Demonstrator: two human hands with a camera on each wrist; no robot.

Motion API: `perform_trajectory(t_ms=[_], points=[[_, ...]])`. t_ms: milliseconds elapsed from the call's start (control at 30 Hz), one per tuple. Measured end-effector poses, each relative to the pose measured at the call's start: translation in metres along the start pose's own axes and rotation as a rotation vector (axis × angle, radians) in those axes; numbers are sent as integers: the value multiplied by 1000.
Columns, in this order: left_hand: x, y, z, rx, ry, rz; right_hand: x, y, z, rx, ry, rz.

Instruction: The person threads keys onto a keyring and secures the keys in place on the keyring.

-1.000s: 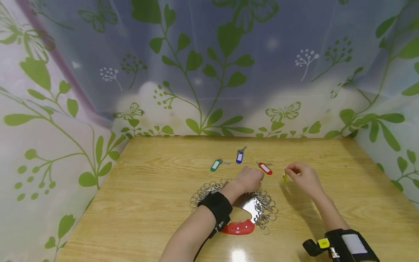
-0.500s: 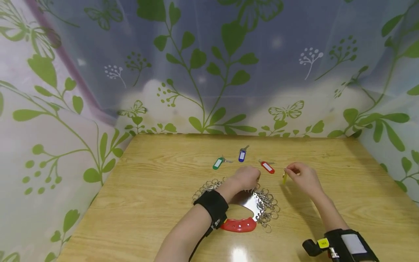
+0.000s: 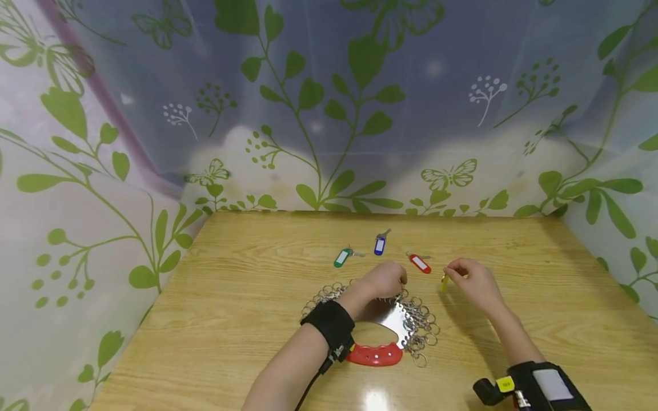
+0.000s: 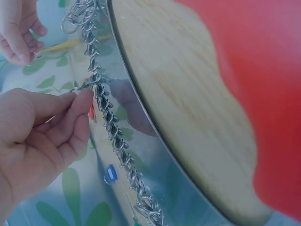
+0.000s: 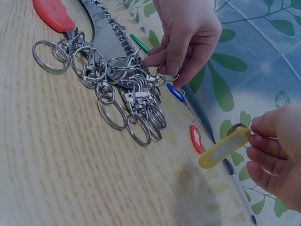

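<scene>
My left hand point(image 3: 382, 281) reaches over a curved metal plate point(image 3: 393, 319) with a red handle point(image 3: 375, 355). Clips with key rings point(image 5: 113, 113) hang thickly along the plate's edge. Thumb and forefinger of the left hand pinch one ring point(image 5: 170, 81) at that edge, as the right wrist view shows. To the right, my right hand point(image 3: 475, 284) holds a yellow key tag point(image 5: 225, 148) by its ring end, just above the table. Part of a metal key point(image 5: 235, 128) shows behind the tag. The two hands are apart.
Beyond the plate lie a green key tag point(image 3: 341, 257), a blue key tag point(image 3: 379, 246) and a red key tag point(image 3: 420, 263), each with a key. They rest on a wooden table point(image 3: 231, 297). A leaf-patterned curtain point(image 3: 329, 142) borders its back and sides.
The head view shifted slightly at first. My right hand has edged a little left and down with the yellow key tag. My left hand stays at the plate's edge, moving slightly left.
</scene>
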State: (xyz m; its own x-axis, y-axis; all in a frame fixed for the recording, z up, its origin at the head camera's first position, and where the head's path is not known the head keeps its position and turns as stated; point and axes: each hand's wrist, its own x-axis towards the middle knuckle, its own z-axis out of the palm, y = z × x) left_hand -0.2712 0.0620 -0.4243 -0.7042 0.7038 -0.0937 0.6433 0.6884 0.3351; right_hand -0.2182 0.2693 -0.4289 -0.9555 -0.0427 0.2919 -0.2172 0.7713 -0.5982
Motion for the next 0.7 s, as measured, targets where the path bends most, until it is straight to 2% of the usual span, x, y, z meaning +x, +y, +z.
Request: perform_trajectory(t_ms=[333, 533, 700], points=[[-2, 0, -1, -27, 16, -52, 0, -3, 4, 6, -24, -2], [-2, -1, -1, 49, 83, -24, 0, -7, 7, 32, -34, 12], [-1, -1, 0, 53, 80, -44, -2, -9, 9, 50, -39, 16]])
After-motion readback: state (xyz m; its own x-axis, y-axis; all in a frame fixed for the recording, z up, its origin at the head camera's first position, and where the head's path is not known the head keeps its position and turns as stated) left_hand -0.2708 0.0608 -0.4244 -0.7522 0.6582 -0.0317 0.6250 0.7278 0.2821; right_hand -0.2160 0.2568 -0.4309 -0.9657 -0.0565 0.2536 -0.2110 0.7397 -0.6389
